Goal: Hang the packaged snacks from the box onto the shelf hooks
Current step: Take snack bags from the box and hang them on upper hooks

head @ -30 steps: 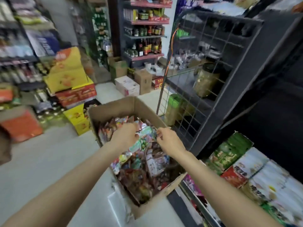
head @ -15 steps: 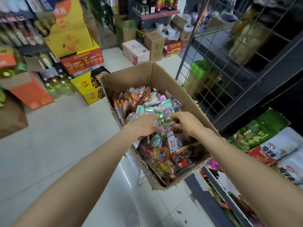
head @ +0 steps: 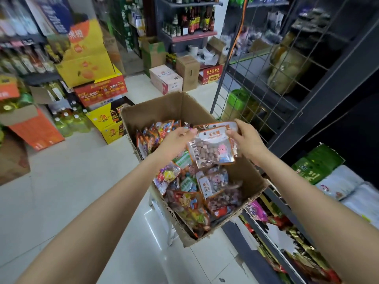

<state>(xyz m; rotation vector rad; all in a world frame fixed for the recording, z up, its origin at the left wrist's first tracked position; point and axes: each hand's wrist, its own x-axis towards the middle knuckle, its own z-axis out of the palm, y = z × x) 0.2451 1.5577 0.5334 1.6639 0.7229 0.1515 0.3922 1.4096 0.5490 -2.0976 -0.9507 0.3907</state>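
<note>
Taking the cardboard box (head: pixel 164 108) as the landmark: far to its left, stacked yellow and red cartons (head: pixel 96 78) are sitting on the tiled floor (head: pixel 71 181), with green drink bottles (head: pixel 67 121) standing beside them. The box itself is standing open, and it is holding a loose heap of colourful snack packets (head: pixel 192 193), some lying flat and some leaning on edge against its left wall. Above the box's middle the left hand (head: pixel 176 140) is reaching in with its fingers curled at the upper left corner of a snack pouch (head: pixel 213 148); whether it is pinching the pouch or only touching it cannot be told. The pouch is being held up clear of the heap, above the box's far half. It is looking orange-edged, with a white label band across the top and a clear window showing brownish lumps and a small pink cartoon figure. The right hand (head: pixel 248 140) is gripping the pouch's upper right corner, thumb on the front. Just right of the box a wire grid panel (head: pixel 256 78) is standing upright, and a dark shelf (head: pixel 320 83) behind it is carrying a blurred jar (head: pixel 287 66). Lower right of the box, green and white bagged goods (head: pixel 332 177) are lying on a shelf.
</note>
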